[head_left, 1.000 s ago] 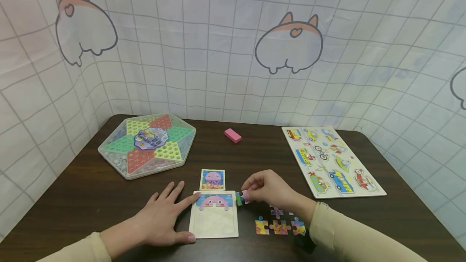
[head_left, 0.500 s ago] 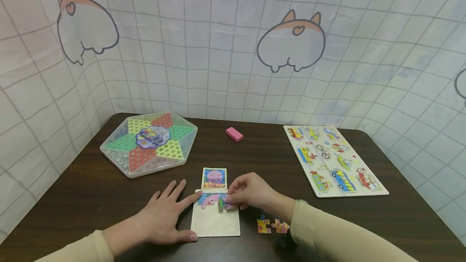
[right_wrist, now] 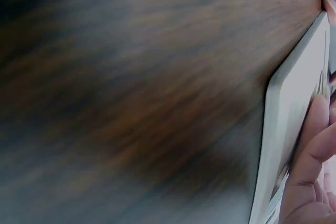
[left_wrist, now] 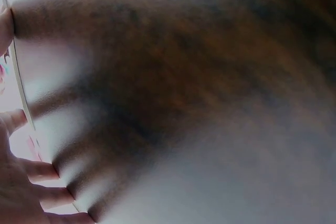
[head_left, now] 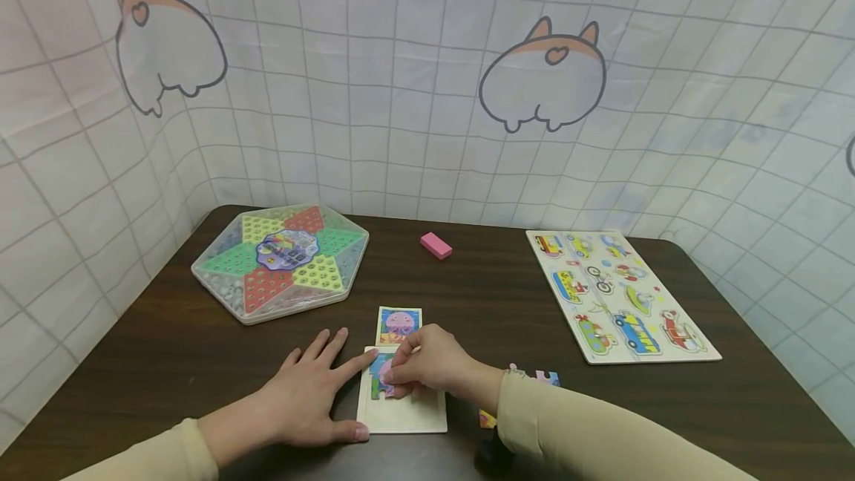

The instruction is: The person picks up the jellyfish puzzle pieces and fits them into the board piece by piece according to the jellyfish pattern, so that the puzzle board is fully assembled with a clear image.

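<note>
A small pale puzzle tray (head_left: 407, 421) lies on the table, with a pink sea-creature design partly laid in its upper part. My right hand (head_left: 437, 364) is over it, thumb and fingers pinching a jigsaw puzzle piece (head_left: 378, 390) with a green edge, low at the tray's left side. The fingers hide much of the design. My left hand (head_left: 297, 401) lies spread on the table, index fingertip on the tray's upper left corner and thumb by its lower left. Behind the tray is a jellyfish picture card (head_left: 399, 320). The right wrist view shows the tray edge (right_wrist: 273, 114) beside curled fingers.
Loose jigsaw pieces (head_left: 549, 377) lie right of the tray, partly under the right sleeve (head_left: 568, 421). A hexagonal Chinese checkers set (head_left: 277, 262) stands at back left, a pink block (head_left: 436, 246) at back centre, and a vehicle puzzle board (head_left: 624, 303) at right.
My right hand has carried the piece from beside the tray leftward over it and down to its left part. The left hand stays spread by the tray.
</note>
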Tool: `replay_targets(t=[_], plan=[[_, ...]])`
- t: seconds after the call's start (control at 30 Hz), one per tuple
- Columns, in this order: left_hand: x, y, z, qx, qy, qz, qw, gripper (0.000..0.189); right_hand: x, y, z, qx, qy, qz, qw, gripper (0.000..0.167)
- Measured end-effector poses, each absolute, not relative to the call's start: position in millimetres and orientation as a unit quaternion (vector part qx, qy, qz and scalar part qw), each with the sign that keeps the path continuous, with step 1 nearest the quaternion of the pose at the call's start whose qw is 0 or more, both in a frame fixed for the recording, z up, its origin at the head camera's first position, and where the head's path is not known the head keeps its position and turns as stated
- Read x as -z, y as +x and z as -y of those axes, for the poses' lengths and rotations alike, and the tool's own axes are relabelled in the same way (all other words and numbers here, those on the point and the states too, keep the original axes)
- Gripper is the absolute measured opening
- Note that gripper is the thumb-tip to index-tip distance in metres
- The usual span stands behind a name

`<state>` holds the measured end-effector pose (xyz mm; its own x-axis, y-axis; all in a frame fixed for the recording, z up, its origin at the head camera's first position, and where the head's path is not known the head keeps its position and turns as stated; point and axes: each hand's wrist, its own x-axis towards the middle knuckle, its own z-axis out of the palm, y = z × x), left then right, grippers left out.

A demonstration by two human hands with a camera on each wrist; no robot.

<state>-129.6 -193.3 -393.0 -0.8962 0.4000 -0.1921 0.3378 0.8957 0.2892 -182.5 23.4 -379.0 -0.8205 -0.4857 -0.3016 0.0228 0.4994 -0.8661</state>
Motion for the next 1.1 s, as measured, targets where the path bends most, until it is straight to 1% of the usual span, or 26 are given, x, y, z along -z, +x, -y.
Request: replay_targets(t=[0.37, 0.8, 1.1], plan=[[392.4, -129.5, 193.0, -0.123, 0.191, -0.967, 0.119, 0.1, 375.3, -179.9, -15.8, 0.477, -0.122, -0.832, 0.257, 0.017], [393.7, -129.2, 193.4, -0.122, 0.19, -0.966, 0.127, 0.099, 376.1, -185.5, -15.1, 0.374, -0.178, -0.883, 0.223, 0.031], [394.3, -129.0, 193.8, -0.123, 0.195, -0.966, 0.12, 0.099, 375.8, -185.4, -12.9, 0.35, -0.182, -0.893, 0.217, 0.032]])
